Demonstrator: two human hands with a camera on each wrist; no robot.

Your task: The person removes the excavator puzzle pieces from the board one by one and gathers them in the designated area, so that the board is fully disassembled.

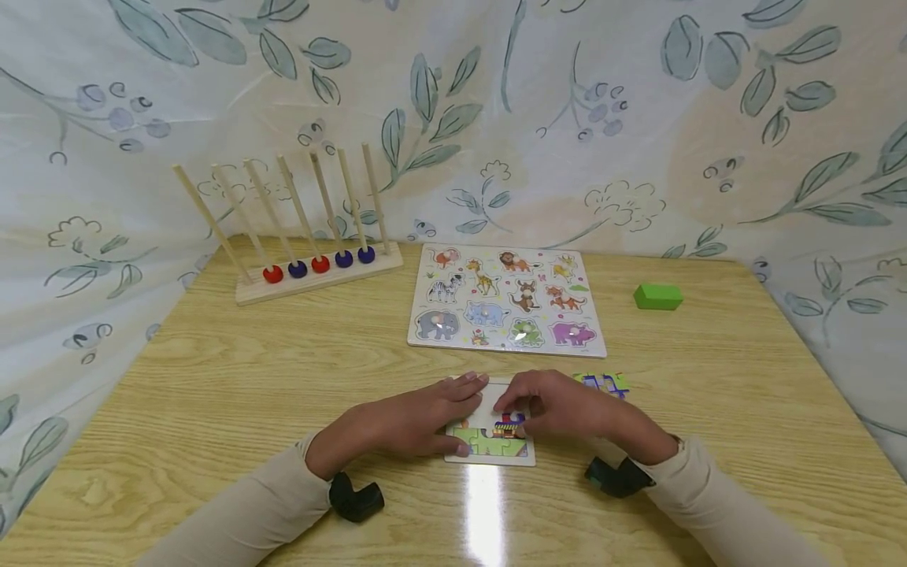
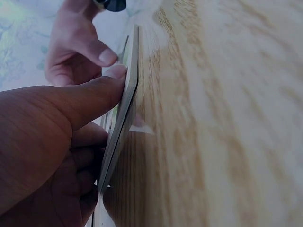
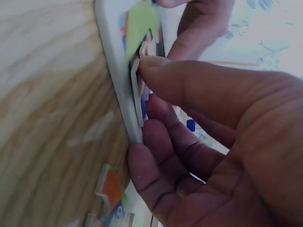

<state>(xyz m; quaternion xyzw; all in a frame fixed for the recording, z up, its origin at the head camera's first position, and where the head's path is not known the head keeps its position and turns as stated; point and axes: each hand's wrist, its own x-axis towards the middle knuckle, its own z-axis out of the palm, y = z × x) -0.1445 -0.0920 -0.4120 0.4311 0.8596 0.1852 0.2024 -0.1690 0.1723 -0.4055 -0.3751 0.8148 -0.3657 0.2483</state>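
Observation:
A small jigsaw board [image 1: 490, 460] lies in front of me, its lower row filled with green pieces [image 1: 489, 445]. My left hand [image 1: 432, 416] holds the board at its left side, the thumb on the near corner and the fingers over the far part. In the left wrist view that thumb presses the board's edge [image 2: 131, 61]. My right hand [image 1: 563, 403] pinches a colourful jigsaw piece [image 1: 507, 427] over the board's right half. The right wrist view shows the thumb on this piece [image 3: 139, 90], close against the board; whether it is seated cannot be told.
Loose jigsaw pieces [image 1: 602, 383] lie beyond the right hand. Behind the board is a larger animal peg puzzle [image 1: 506, 301]. A wooden peg rack [image 1: 322, 280] with red and blue beads stands at the back left, a green block [image 1: 658, 297] at the right. A patterned cloth [image 1: 538, 118] hangs behind.

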